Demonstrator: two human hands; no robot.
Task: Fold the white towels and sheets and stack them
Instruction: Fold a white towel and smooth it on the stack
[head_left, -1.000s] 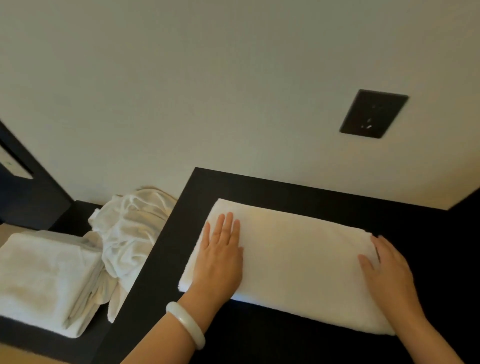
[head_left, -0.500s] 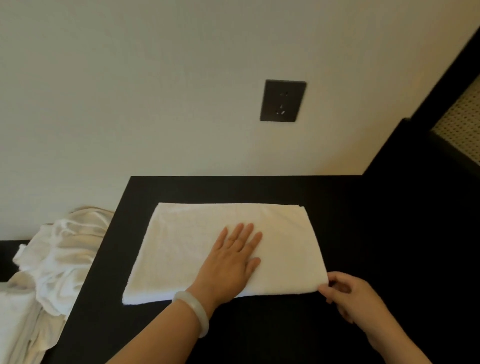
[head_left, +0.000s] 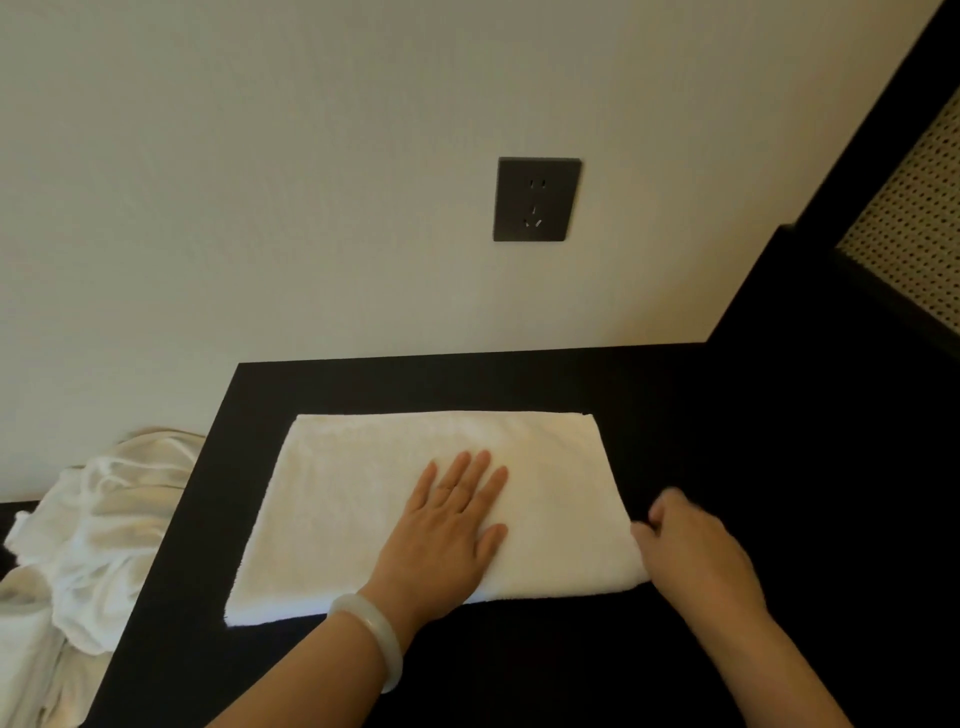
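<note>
On the black table, left hand presses flat on the towel; right hand pinches its edge.

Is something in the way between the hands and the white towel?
Nothing visible is. The left hand lies flat on the towel, and the right hand is at its right end.

Soft, dim warm light, the right hand motion-blurred, frame edges bowed

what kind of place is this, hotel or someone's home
Likely a hotel room, not certain: a folded white towel on a black table, a heap of white linen beside it, and a cane-mesh panel in dark trim.
</note>
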